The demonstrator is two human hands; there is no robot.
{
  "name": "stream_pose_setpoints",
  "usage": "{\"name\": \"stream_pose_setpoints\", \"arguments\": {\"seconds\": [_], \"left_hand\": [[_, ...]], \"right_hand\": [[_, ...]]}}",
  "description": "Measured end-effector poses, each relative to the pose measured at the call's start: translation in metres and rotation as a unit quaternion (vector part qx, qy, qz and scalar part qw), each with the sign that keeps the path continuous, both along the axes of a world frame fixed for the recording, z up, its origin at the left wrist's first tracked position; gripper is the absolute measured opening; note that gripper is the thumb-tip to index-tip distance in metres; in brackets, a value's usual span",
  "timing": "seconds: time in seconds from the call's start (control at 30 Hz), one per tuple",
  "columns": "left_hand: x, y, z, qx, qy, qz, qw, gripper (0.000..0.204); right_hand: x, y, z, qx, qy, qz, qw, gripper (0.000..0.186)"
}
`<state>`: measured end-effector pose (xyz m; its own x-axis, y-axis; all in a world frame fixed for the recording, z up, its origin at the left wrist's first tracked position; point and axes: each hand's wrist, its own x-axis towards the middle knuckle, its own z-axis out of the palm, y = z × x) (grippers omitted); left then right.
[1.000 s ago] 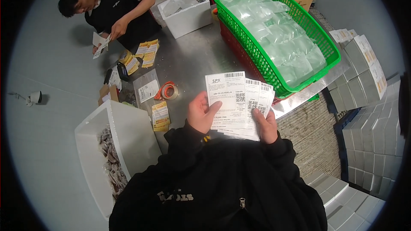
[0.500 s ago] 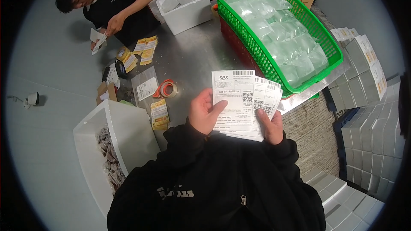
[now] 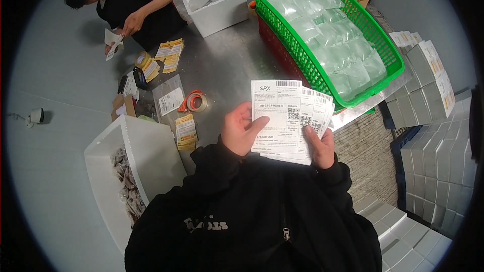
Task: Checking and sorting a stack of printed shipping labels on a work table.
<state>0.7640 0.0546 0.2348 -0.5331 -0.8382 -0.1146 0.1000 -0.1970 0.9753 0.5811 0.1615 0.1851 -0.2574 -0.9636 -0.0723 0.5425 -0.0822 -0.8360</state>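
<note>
In front of my chest I hold several white printed shipping labels, fanned out in my two hands. My left hand point(image 3: 243, 130) is closed on the leftmost label point(image 3: 275, 121), thumb on its face and fingers behind. That label overlaps the rest of the fan. My right hand point(image 3: 322, 147) pinches the other labels point(image 3: 317, 108) at their right side, its thumb across the printed codes. The fingers behind the paper are partly hidden.
A green basket point(image 3: 393, 65) of clear filled bags stands ahead right on the metal table point(image 3: 222, 55). Left lie a tape dispenser point(image 3: 194, 102), yellow cards point(image 3: 185, 132) and an open foam box point(image 3: 164, 156). Another person point(image 3: 138, 7) holds papers at far left. White boxes point(image 3: 433, 156) are stacked right.
The labels stay in both my hands, almost unmoved, only slightly farther right in view. The table things sit slightly higher in the picture. The other person's papers have tilted a little.
</note>
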Motion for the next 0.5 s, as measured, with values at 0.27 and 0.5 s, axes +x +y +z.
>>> {"name": "stream_pose_setpoints", "arguments": {"seconds": [0.27, 0.5], "left_hand": [[-0.0008, 0.0006, -0.0003, 0.008, 0.009, -0.007, 1.0, 0.027], [-0.0006, 0.0013, 0.0005, 0.014, 0.012, -0.005, 1.0, 0.026]], "right_hand": [[-0.0013, 0.0011, -0.0015, 0.009, 0.004, -0.003, 1.0, 0.029], [0.0016, 0.0011, 0.0064, 0.003, 0.01, -0.008, 1.0, 0.027]]}}
